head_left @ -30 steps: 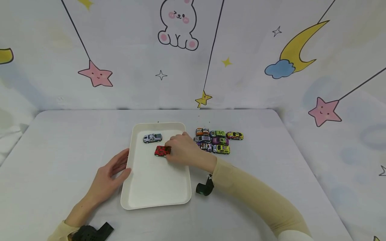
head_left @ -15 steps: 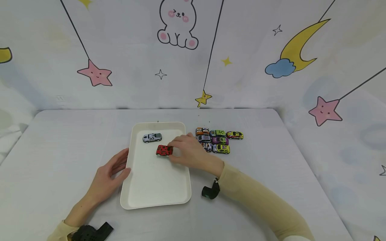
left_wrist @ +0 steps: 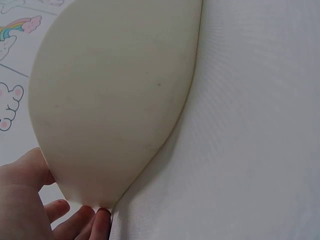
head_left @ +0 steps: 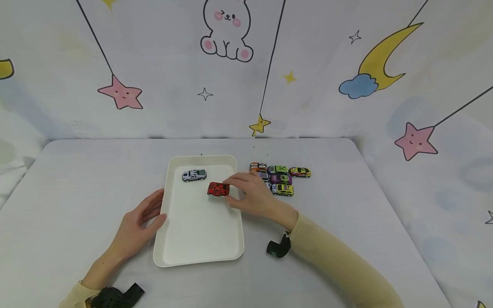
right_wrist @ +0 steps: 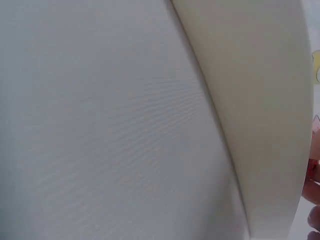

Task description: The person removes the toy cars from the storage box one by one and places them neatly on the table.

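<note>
A red toy car (head_left: 218,189) with dark spots is over the tray floor, near the right wall. My right hand (head_left: 256,194) reaches across that wall and pinches the car's right end between thumb and fingers. Whether its wheels touch the floor I cannot tell. In the right wrist view only a red sliver of the car (right_wrist: 313,169) shows at the edge. The white tray (head_left: 200,239) also holds a silver-white toy car (head_left: 194,175) toward its back left. My left hand (head_left: 136,229) rests against the tray's left side, fingers and thumb extended along the outer wall.
Right of the tray, several toy cars stand close together, among them a purple one (head_left: 280,179), a yellow one (head_left: 282,190) and a red-yellow one (head_left: 300,172). My right hand partly covers some of them. Beneath everything lies a white tablecloth (head_left: 346,205); a printed backdrop (head_left: 165,64) rises behind.
My right hand has moved to the right and slightly away from me, bringing the red toy car along toward the tray's right wall. The left hand and the silver-white car stay put.
</note>
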{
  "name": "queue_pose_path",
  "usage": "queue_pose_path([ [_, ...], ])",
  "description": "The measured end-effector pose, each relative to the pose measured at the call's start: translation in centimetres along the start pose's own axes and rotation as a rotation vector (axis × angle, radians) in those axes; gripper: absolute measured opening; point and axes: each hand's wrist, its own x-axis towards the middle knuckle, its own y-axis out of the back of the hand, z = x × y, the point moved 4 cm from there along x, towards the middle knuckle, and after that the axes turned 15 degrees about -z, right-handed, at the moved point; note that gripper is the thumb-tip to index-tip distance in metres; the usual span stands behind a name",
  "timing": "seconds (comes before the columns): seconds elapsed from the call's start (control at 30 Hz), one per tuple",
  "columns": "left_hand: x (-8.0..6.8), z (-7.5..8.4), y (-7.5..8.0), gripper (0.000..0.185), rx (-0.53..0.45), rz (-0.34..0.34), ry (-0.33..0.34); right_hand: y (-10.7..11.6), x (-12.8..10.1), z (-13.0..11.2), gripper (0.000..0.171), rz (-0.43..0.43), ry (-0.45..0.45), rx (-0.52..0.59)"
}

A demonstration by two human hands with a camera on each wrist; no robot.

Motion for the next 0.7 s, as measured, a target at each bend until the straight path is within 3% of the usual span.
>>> queue_pose_path([
  [0.43, 0.1, 0.0, -0.1, 0.065, 0.006, -0.003, -0.037, 1.7, -4.3, 2.7, 0.039, 0.153, -0.042, 0.146],
  [0.7, 0.1, 0.0, 0.0, 0.064, 0.010, -0.002, -0.038, 2.8, -7.2, 4.7, 0.041, 0.198, -0.082, 0.140],
])
